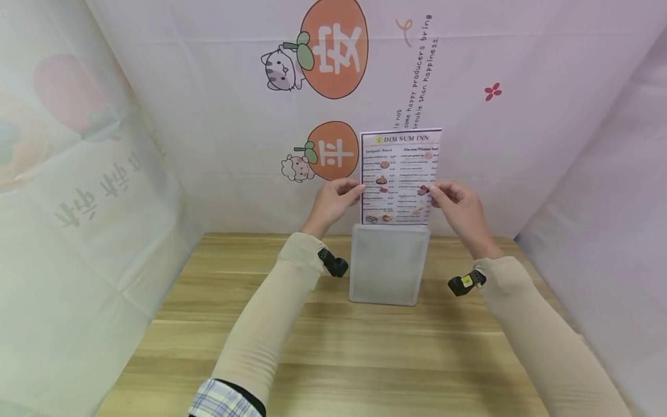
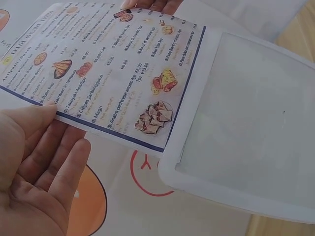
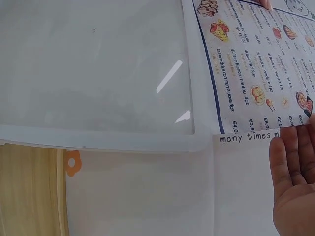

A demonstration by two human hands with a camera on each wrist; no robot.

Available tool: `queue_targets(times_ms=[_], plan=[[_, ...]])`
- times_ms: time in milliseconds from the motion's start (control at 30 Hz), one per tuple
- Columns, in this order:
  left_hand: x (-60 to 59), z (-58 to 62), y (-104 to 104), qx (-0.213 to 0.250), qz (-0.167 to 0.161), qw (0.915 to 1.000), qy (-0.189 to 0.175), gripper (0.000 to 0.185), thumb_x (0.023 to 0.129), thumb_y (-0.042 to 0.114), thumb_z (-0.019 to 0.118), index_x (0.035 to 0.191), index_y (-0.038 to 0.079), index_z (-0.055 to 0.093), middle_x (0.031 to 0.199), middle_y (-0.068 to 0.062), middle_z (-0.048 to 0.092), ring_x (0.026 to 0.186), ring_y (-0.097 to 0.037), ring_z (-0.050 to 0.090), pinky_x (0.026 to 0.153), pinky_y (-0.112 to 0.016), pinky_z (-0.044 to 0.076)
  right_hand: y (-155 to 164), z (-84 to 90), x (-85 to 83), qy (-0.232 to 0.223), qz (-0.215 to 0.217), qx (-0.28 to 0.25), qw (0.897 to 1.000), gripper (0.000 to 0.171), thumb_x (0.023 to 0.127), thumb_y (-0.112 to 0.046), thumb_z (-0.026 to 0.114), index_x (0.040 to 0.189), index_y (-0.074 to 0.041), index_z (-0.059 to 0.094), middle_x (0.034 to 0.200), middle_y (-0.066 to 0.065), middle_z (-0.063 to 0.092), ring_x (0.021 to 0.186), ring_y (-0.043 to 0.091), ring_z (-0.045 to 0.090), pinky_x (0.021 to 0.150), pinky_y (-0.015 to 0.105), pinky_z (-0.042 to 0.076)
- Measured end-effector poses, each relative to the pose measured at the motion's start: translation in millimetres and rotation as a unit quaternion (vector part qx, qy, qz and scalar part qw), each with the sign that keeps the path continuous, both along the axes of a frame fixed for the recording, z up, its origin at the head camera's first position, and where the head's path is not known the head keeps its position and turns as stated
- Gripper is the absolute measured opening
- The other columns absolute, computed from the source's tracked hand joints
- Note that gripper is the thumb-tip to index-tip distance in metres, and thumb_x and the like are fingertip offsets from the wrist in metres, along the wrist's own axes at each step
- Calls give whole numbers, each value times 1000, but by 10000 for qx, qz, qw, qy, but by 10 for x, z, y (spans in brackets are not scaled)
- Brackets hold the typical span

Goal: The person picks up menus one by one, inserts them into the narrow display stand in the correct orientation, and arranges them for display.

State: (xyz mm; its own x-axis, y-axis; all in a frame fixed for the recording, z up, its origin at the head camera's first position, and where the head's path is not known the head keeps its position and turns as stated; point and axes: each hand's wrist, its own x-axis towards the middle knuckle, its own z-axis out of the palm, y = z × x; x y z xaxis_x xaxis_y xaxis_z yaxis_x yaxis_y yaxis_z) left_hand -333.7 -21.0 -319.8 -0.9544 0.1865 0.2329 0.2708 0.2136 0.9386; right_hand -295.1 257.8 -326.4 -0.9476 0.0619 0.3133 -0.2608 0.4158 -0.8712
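A printed menu sheet (image 1: 400,174) headed "DIM SUM INN" stands upright between both hands. My left hand (image 1: 334,201) pinches its left edge between thumb and fingers. At the opposite edge my right hand (image 1: 461,211) pinches the paper at about the same height. Directly below is a white-framed display stand (image 1: 388,265) with a clear, greyish panel, upright on the table. The sheet's bottom edge lies right at the stand's top rim. In the left wrist view, the menu (image 2: 113,73) bows slightly, and its blue border meets the frame (image 2: 197,123). The right wrist view shows the panel (image 3: 98,69) with bright reflections.
The wooden table (image 1: 333,359) reaches back to a white cloth wall (image 1: 234,145) printed with orange fruits and cartoon animals. More cloth hangs at the left (image 1: 78,231) and right (image 1: 604,174). Black wrist cameras (image 1: 333,263) sit on both sleeves, close beside the stand.
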Motion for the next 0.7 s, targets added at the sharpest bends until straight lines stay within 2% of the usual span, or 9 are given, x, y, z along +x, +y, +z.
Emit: queue_targets(times_ms=[467,700], plan=[[9,-89,-49,122,-108,9998,143,25,97,28,69,114,9,74,104,0,71,98,-13,67,85,-23,56,-35,-74,0,-64,67,-56,9999,52,98,-51,58,125,-7,62,124,7,62,108,20,60,101,38,47],[3,-143,-36,158,-131,9998,-32,25,97,29,69,113,11,74,105,0,71,99,-14,67,85,-24,56,-21,-133,4,-116,6,-14,9999,56,97,-54,57,125,-6,61,121,10,63,112,33,58,102,42,44]])
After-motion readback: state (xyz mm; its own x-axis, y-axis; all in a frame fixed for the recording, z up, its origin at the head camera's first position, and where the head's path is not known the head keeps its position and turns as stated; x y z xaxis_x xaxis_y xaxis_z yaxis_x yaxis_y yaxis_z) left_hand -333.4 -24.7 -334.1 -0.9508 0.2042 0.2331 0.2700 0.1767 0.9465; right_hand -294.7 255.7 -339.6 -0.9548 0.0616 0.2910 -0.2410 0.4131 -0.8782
